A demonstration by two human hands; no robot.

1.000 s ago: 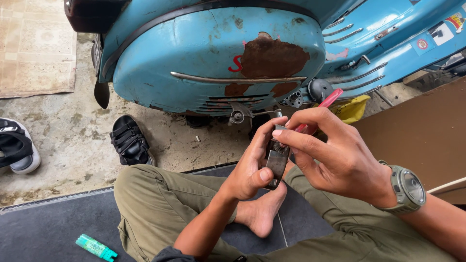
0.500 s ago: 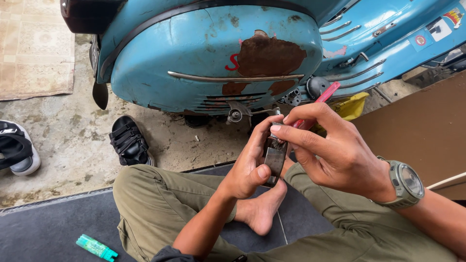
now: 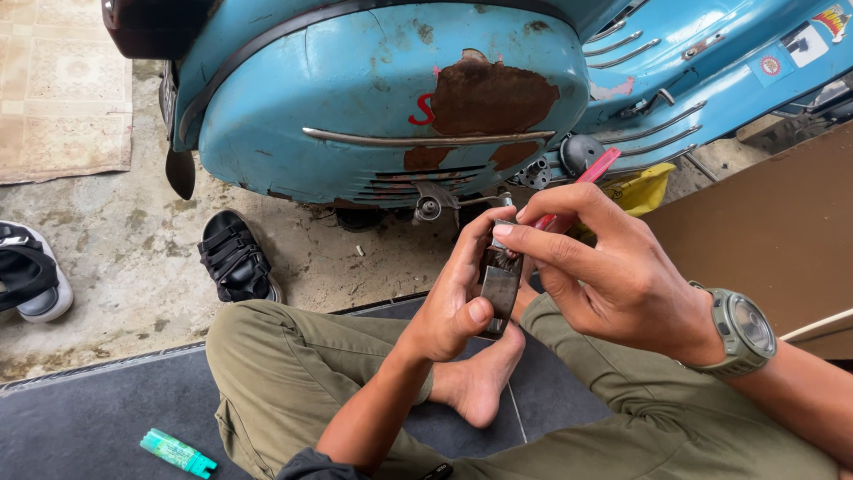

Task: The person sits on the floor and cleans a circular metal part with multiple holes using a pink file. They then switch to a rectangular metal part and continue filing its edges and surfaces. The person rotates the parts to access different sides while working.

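My left hand [image 3: 455,298] grips a small dark metal part [image 3: 499,286] upright, thumb pressed on its lower face. My right hand [image 3: 613,271], with a green watch [image 3: 746,331] on the wrist, holds a red-handled brush [image 3: 579,182] like a pencil, its working end down on the top of the metal part. Both hands hover over my crossed legs in olive trousers [image 3: 284,373] and a bare foot [image 3: 480,382]. Close in front stands a blue scooter [image 3: 391,98] with a rusty patch on its side panel.
I sit on a dark mat [image 3: 80,418] with a green lighter [image 3: 176,452] lying on it. A black sandal [image 3: 233,258] and a black-and-white shoe [image 3: 28,276] rest on the concrete floor. A brown board [image 3: 764,231] stands at right, a yellow cloth [image 3: 644,188] under the scooter.
Both hands with the part and the brush have stayed in place; the right fingers and brush shifted only slightly over the part.
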